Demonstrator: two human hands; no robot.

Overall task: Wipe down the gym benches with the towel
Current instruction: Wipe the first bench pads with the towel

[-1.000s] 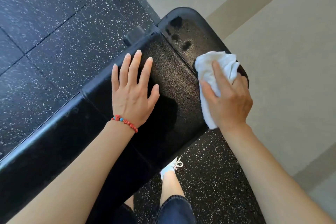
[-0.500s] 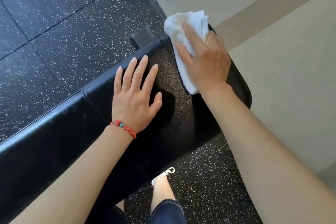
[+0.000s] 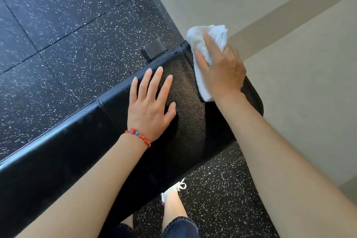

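Observation:
A black padded gym bench (image 3: 193,121) runs from the lower left to the upper right of the head view. My left hand (image 3: 148,106) lies flat on the pad with its fingers spread; a red bead bracelet is on that wrist. A bunched white towel (image 3: 201,38) sits at the far end of the bench, over the seam between two pad sections. My right hand (image 3: 222,71) presses down on the towel, thumb and index finger stretched over it and the other fingers curled round its right side. The pad's far tip is hidden under towel and hand.
Black speckled rubber floor (image 3: 67,44) lies left of the bench and below it. Beige smooth floor (image 3: 299,83) begins just right of the bench's end. A black frame part (image 3: 153,51) sticks out beyond the far edge. My leg and white shoe (image 3: 173,189) stand beside the bench.
My right hand has slid the towel from the bench's right edge up to its far end, then stayed about there. The left hand has kept its place on the pad.

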